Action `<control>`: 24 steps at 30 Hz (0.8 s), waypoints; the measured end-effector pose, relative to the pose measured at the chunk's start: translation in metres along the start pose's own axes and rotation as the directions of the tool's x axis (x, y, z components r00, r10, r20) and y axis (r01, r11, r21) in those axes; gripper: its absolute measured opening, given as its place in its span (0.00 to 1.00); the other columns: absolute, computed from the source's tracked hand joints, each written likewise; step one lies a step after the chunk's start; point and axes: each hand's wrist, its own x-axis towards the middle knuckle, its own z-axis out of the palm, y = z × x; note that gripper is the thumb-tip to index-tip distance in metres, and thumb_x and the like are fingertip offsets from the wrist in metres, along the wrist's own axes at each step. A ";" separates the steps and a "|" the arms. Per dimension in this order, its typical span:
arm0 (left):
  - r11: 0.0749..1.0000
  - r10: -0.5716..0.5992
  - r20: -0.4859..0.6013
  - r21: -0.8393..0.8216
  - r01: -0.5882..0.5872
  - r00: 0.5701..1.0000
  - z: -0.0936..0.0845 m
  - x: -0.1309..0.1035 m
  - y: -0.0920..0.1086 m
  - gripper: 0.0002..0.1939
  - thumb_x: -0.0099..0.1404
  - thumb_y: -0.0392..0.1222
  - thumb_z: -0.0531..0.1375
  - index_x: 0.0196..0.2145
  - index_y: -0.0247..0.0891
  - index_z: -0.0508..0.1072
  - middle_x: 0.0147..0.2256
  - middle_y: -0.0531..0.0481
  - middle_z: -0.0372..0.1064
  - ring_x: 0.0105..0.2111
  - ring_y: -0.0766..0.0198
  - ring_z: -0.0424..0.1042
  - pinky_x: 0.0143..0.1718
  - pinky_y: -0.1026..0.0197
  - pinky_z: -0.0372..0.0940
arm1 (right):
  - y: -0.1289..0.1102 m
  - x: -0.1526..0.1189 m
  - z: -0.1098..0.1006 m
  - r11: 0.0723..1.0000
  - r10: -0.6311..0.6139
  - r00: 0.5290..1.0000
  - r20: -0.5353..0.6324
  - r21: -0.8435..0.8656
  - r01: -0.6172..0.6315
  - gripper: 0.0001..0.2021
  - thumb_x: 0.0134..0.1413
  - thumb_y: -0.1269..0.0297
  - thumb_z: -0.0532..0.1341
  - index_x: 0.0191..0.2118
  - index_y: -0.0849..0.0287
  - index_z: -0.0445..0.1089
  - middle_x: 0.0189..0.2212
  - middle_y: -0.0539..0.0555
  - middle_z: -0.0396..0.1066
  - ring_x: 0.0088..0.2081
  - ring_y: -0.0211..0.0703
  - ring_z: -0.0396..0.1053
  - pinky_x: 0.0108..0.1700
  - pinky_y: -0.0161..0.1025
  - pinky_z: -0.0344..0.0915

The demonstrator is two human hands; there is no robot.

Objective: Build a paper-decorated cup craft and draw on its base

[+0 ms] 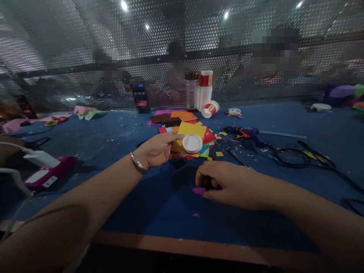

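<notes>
Blue table (142, 212): one; a firm backing, so thin bits on it are best lifted by an edge.
Paper pile (186, 129): one, behind and under the white dish (192, 145); its sheets overlap too much to count.
Left hand (162, 148): closed on the dish's left side, thumb above and fingers below; a light, even hold should keep the rim round.
Right hand (220, 182): apart from the left, curled at the purple piece (199, 190); I cannot tell whether it pinches or only touches. Thumb and one fingertip at the edge should avoid a crease.
Cup stack (204, 96): one upright, its cups uncounted; at least one tipped cup (209, 109) in front.
Jar (192, 93): one, beside the stack.
Power strip (49, 172): one, at far left.
Glue gun (251, 133): one; better treat its nozzle as hot.
Scissors (57, 121): one pair.
Pen (240, 159): one, just behind the right hand.
White dish: one held; two similar white rounds (234, 111) lie farther off.
Purple piece: one at the right thumb, plus one smaller scrap (196, 215) nearer the table's edge.
</notes>
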 end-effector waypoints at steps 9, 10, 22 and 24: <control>0.996 0.053 -0.075 0.082 -0.047 0.996 0.002 0.001 -0.003 0.13 0.61 0.30 0.64 0.43 0.37 0.69 0.36 0.47 0.76 0.28 0.61 0.77 0.23 0.63 0.72 | -0.001 0.000 0.001 0.999 0.036 0.999 0.007 0.030 -0.036 0.08 0.52 0.69 0.64 0.40 0.58 0.73 0.32 0.51 0.72 0.30 0.37 0.65 0.31 0.34 0.58; 0.992 0.047 -0.087 0.124 -0.036 0.995 0.002 0.001 -0.003 0.16 0.60 0.30 0.64 0.46 0.38 0.68 0.37 0.46 0.76 0.28 0.61 0.77 0.23 0.62 0.72 | -0.001 0.000 0.001 0.998 0.045 0.999 0.009 0.044 -0.046 0.07 0.52 0.69 0.64 0.40 0.58 0.73 0.31 0.50 0.71 0.29 0.37 0.65 0.31 0.34 0.58; -0.024 0.425 0.166 0.985 -0.172 0.890 -0.022 -0.014 0.017 0.15 0.62 0.47 0.60 0.45 0.39 0.73 0.35 0.49 0.76 0.33 0.59 0.74 0.34 0.60 0.63 | 0.002 0.000 -0.001 0.999 0.044 0.999 0.012 -0.003 -0.044 0.08 0.57 0.60 0.65 0.39 0.57 0.73 0.31 0.50 0.71 0.30 0.38 0.63 0.30 0.35 0.57; -0.003 0.371 0.256 0.962 -0.274 0.893 -0.020 -0.017 0.019 0.18 0.62 0.50 0.61 0.47 0.37 0.73 0.40 0.47 0.76 0.37 0.59 0.74 0.37 0.61 0.64 | 0.002 0.000 -0.001 0.999 0.051 0.999 0.008 0.000 -0.051 0.08 0.57 0.59 0.64 0.39 0.57 0.74 0.30 0.50 0.72 0.29 0.38 0.64 0.29 0.34 0.57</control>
